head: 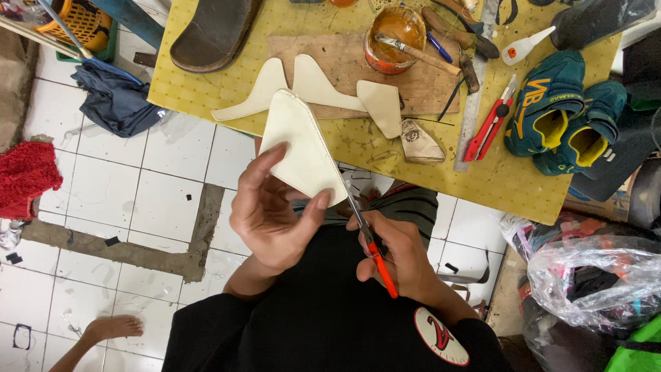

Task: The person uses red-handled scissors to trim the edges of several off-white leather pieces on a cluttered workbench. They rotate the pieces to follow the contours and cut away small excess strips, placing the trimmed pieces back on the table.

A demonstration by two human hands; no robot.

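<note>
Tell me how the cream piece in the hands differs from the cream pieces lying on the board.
The held cream piece is lifted off the table in the left hand, with the right hand working a red-handled blade at its edge. The cream pieces on the board lie flat and untouched, partly overlapping. All are pale, flat and pointed.

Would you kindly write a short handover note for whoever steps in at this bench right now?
Left hand: holds the cream triangular leather piece upright, thumb and fingers on its lower edge.
Right hand: grips the orange-handled cutter, blade at the piece's lower right corner.
On the yellow perforated table: three more cream cut pieces on a brown board, an orange glue tin with a brush, a steel ruler, a red utility knife, teal shoes.
Done: several pieces cut. Left: trimming this one, seemingly.
</note>
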